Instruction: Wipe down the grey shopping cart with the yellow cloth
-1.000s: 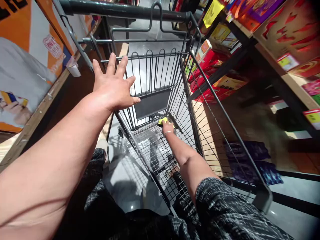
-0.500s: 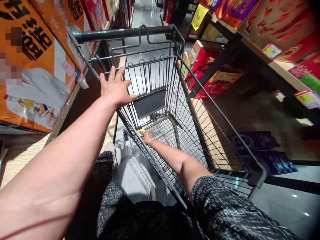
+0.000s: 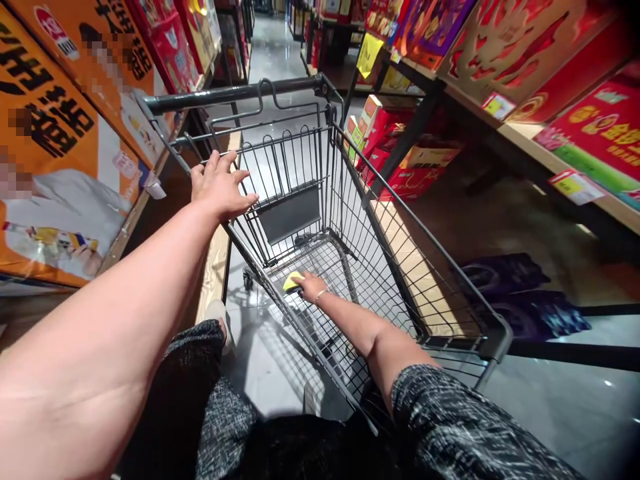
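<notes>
A dark grey wire shopping cart (image 3: 373, 170) stands in front of me, with its handle bar at the far end. My left hand (image 3: 219, 185) rests on the cart's near side rim close to the handle, fingers spread and not wrapped around it. Down inside the basket, my right hand (image 3: 313, 287) is closed on a small yellow cloth (image 3: 293, 281), held low at the wire floor near the side wall. My fingers cover part of the cloth. A grey plastic panel (image 3: 290, 213) hangs on the cart's handle-end wire wall.
Shelves with red gift boxes (image 3: 595, 130) and price tags line the right side. Large orange cartons (image 3: 55, 127) stand close on the left. Purple packages (image 3: 530, 313) lie low beyond the cart. A tiled aisle (image 3: 273, 50) runs ahead.
My right hand has moved the yellow cloth away from the basket's near side wall, across the wire floor. My left hand stays on the rim. The view has shifted slightly.
</notes>
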`<control>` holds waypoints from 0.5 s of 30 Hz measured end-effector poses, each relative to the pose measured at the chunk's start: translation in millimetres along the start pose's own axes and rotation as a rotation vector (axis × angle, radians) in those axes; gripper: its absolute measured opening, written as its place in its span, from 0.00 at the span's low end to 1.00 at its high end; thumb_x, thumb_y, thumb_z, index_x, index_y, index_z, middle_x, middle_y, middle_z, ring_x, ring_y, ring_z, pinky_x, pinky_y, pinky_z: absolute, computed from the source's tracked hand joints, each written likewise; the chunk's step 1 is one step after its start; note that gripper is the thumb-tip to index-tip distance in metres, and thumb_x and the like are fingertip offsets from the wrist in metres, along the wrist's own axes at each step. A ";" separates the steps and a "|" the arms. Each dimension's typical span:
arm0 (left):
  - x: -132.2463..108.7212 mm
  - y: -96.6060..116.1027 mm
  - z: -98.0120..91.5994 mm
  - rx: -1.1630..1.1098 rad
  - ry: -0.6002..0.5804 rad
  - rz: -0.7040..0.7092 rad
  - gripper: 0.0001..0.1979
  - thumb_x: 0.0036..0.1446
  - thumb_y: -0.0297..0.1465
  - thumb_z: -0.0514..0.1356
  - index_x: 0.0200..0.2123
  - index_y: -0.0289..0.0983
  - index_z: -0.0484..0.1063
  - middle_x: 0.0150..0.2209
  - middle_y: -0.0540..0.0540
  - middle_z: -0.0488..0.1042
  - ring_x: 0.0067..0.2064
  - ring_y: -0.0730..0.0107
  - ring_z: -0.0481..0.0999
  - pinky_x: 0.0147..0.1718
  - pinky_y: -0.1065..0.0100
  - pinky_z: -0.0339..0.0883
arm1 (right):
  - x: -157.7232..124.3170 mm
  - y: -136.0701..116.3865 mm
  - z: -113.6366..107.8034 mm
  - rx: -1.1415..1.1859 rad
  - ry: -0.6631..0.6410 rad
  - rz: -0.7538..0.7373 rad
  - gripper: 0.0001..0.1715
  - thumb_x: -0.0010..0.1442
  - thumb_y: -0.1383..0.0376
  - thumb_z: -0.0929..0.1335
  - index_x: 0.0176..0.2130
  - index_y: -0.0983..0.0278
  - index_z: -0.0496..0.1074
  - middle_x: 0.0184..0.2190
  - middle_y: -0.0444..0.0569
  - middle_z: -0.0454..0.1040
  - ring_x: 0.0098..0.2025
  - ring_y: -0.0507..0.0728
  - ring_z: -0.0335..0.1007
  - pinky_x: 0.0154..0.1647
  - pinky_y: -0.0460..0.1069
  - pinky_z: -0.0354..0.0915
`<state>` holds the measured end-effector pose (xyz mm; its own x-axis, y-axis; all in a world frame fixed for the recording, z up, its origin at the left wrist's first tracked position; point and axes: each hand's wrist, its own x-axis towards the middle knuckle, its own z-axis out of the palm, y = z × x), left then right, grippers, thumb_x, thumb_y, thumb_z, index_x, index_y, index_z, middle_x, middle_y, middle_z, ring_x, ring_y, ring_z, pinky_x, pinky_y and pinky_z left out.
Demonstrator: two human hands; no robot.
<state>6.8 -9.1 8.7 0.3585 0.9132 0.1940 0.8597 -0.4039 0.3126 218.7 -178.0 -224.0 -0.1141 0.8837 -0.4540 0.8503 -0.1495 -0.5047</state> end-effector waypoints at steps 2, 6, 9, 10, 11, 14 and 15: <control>5.7 -2.2 4.0 0.000 0.041 0.018 0.40 0.44 0.65 0.54 0.51 0.46 0.77 0.65 0.52 0.65 0.74 0.40 0.33 0.66 0.36 0.33 | -2.0 28.9 -15.0 -0.177 0.049 0.092 0.32 0.62 0.70 0.66 0.63 0.50 0.68 0.63 0.54 0.62 0.62 0.66 0.60 0.57 0.58 0.64; 15.3 -2.6 11.0 0.012 0.139 0.008 0.26 0.51 0.51 0.58 0.50 0.46 0.76 0.67 0.49 0.63 0.71 0.39 0.48 0.67 0.38 0.41 | 0.4 65.7 -79.3 -0.465 0.136 0.220 0.28 0.67 0.71 0.57 0.60 0.60 0.72 0.60 0.64 0.64 0.59 0.70 0.60 0.51 0.61 0.63; 22.5 -1.8 14.7 -0.028 0.195 -0.024 0.23 0.53 0.43 0.60 0.51 0.47 0.74 0.66 0.46 0.63 0.71 0.42 0.50 0.67 0.41 0.43 | 0.6 67.8 -144.7 -0.627 0.201 0.207 0.26 0.68 0.70 0.56 0.56 0.61 0.75 0.60 0.63 0.64 0.60 0.70 0.57 0.56 0.64 0.56; 24.8 -1.5 15.3 -0.047 0.204 -0.030 0.23 0.53 0.42 0.60 0.52 0.46 0.74 0.65 0.46 0.63 0.71 0.42 0.50 0.68 0.41 0.44 | -0.5 63.5 -168.3 -0.672 0.231 0.186 0.26 0.69 0.70 0.56 0.56 0.60 0.74 0.61 0.61 0.63 0.61 0.70 0.56 0.57 0.65 0.53; 26.8 -1.0 15.4 -0.064 0.213 -0.032 0.23 0.52 0.41 0.60 0.53 0.46 0.74 0.65 0.45 0.63 0.70 0.42 0.50 0.67 0.41 0.44 | -2.5 57.0 -192.3 -0.716 0.272 0.164 0.26 0.69 0.69 0.55 0.57 0.60 0.73 0.62 0.60 0.61 0.61 0.69 0.54 0.58 0.65 0.51; 29.8 2.6 13.6 -0.098 0.237 -0.036 0.22 0.53 0.38 0.59 0.52 0.45 0.73 0.64 0.43 0.64 0.69 0.42 0.52 0.66 0.40 0.47 | -13.3 31.3 -260.7 -0.869 0.527 0.106 0.26 0.72 0.67 0.53 0.61 0.61 0.69 0.66 0.60 0.56 0.59 0.68 0.53 0.55 0.64 0.49; 29.2 5.0 12.6 -0.107 0.244 -0.039 0.21 0.54 0.37 0.58 0.52 0.45 0.74 0.64 0.43 0.64 0.69 0.43 0.52 0.66 0.41 0.47 | -17.7 23.4 -279.0 -0.892 0.622 0.099 0.26 0.73 0.66 0.52 0.63 0.61 0.67 0.67 0.60 0.54 0.59 0.68 0.53 0.54 0.63 0.49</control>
<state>26.1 16.2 4.2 0.2158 0.8932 0.3945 0.8231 -0.3838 0.4186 383.9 -73.4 -22.9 0.0413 0.9926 0.1143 0.9365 -0.0784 0.3419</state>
